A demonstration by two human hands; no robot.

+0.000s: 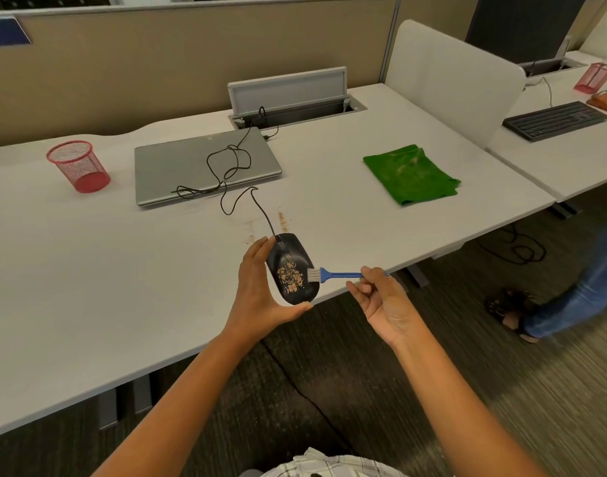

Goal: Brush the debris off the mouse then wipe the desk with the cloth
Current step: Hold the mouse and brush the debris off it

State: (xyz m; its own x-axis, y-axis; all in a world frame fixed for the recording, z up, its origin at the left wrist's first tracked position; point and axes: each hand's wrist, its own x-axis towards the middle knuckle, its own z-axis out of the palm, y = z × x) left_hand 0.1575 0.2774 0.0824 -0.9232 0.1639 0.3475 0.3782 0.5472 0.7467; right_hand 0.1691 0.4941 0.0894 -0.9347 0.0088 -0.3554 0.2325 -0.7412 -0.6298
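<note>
While held, mouse (292, 268) over desk (88, 270) edge

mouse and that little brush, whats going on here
A person is cleaning a mouse. The left hand grips it at the desk edge while the right hand holds a blue brush, bristles at its side. Debris still sits on the mouse, and the green cloth lies untouched.

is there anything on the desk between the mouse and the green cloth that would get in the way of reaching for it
Nothing visible does. The desk between the mouse and the green cloth is bare; the debris specks and mouse cable lie left of that path.
</note>
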